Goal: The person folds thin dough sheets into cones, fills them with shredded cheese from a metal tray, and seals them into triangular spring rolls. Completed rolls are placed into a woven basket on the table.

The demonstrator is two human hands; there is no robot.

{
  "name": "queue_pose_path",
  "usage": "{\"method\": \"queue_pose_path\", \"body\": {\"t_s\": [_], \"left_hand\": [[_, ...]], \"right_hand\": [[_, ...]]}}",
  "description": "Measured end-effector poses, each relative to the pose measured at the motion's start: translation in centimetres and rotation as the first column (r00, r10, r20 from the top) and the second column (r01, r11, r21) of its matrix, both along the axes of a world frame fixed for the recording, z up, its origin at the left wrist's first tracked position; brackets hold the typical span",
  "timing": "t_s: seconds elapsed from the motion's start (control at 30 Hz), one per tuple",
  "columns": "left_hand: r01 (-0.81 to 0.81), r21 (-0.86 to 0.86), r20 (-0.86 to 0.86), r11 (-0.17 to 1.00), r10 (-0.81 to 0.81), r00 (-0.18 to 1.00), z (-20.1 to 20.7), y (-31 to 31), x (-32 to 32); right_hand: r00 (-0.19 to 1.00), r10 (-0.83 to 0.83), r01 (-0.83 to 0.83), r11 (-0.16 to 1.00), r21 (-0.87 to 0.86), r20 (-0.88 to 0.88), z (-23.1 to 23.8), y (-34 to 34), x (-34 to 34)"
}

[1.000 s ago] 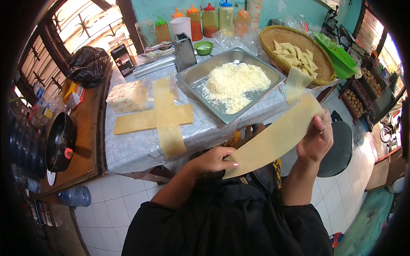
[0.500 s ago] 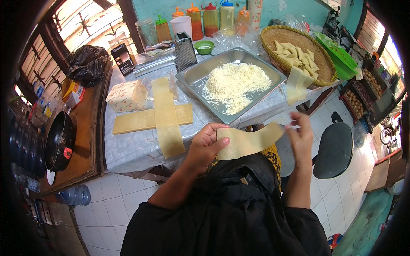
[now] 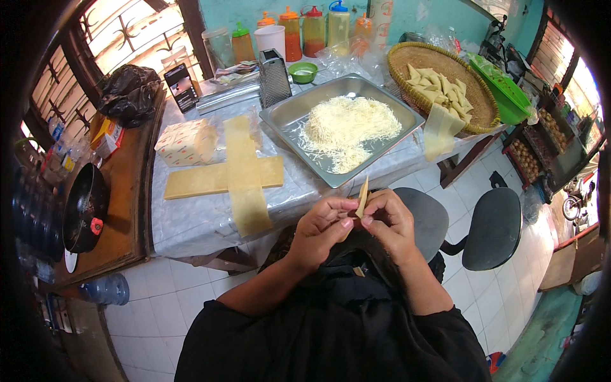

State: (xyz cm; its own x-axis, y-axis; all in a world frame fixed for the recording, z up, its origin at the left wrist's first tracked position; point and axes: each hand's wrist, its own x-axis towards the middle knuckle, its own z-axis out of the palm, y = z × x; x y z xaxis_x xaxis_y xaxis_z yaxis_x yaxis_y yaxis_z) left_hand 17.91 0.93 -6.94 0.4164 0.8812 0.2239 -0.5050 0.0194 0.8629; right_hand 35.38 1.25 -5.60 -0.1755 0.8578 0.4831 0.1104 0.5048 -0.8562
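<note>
A pale yellow dough strip (image 3: 362,197) is held in front of my body, its edge turned up into a narrow point. My left hand (image 3: 323,230) pinches it from one side, and my right hand (image 3: 390,223) pinches it from the other, fingertips close together. Most of the strip is hidden behind my fingers. Beyond my hands, a metal tray (image 3: 287,119) holds a heap of grated white cheese (image 3: 349,126). To the left lies a stack of dough strips (image 3: 198,181), with another strip (image 3: 245,191) laid across it and hanging over the table edge.
A woven basket (image 3: 402,69) at the right holds folded dough triangles (image 3: 439,88); a dough piece (image 3: 442,134) hangs by its rim. Behind the tray stand a box grater (image 3: 274,79), a green bowl (image 3: 303,72) and sauce bottles (image 3: 314,33). A black stool (image 3: 491,229) stands right.
My right hand has come in to the left, meeting my left hand. The strip that was stretched out between them is now gathered and folded up at their fingertips.
</note>
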Motion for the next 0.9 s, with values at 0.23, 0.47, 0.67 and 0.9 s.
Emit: {"method": "queue_pose_path", "body": {"t_s": [0.23, 0.47, 0.67, 0.9], "left_hand": [[-0.172, 0.490, -0.235, 0.854, 0.319, 0.918, -0.2, -0.2, 0.9], [-0.140, 0.728, -0.322, 0.671, 0.514, 0.795, 1.8, -0.6, 0.4], [-0.135, 0.774, -0.316, 0.619, 0.561, 0.765, 2.2, -0.8, 0.3], [-0.160, 0.738, -0.314, 0.655, 0.544, 0.778, 2.1, -1.0, 0.3]], "right_hand": [[0.972, 0.085, -0.120, 0.981, -0.150, -0.220, 0.8, -0.5, 0.3], [0.990, 0.091, -0.099, 0.993, -0.064, -0.109, 0.1, -0.1, 0.7], [0.973, 0.134, -0.156, 0.981, -0.111, -0.186, 0.4, -0.3, 0.6], [0.965, 0.179, -0.208, 0.968, -0.140, -0.193, 0.8, -0.5, 0.8]]}}
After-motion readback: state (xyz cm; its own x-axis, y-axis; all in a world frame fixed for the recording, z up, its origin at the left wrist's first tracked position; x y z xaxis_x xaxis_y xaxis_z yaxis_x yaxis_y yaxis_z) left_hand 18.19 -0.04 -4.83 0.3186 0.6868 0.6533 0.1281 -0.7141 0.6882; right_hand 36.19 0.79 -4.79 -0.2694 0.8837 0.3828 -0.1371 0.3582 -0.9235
